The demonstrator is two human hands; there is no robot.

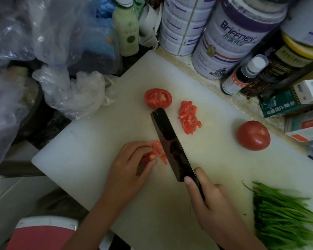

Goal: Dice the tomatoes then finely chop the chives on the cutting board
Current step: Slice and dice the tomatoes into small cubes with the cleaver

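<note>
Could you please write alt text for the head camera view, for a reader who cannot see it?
On a white cutting board, the right hand holds a dark cleaver beside tomato pieces steadied by the left hand. A diced pile, a tomato half, a whole tomato and uncut chives also lie on the board.

Cutting board (98,141): white, faint yellowish staining mid-surface.
Knife (172,147): blade black, mottled sheen; handle black.
Halved tomato (158,98), board's far middle: red rim, paler pinkish core.
Diced pile (188,117), just beside it: orange-red.
Tomato pieces (155,152), board's near-left: same orange-red.
Whole tomato (253,135), board's right edge: even red, pale stem scar.
Chives (285,213), board's near-right corner: deep green.
Beyond the board's far edge: tins (229,42) white with purple bands, one with red and blue stripes; bottle (126,29) pale green, white cap.
Desk (197,73) there: speckled beige.
</note>
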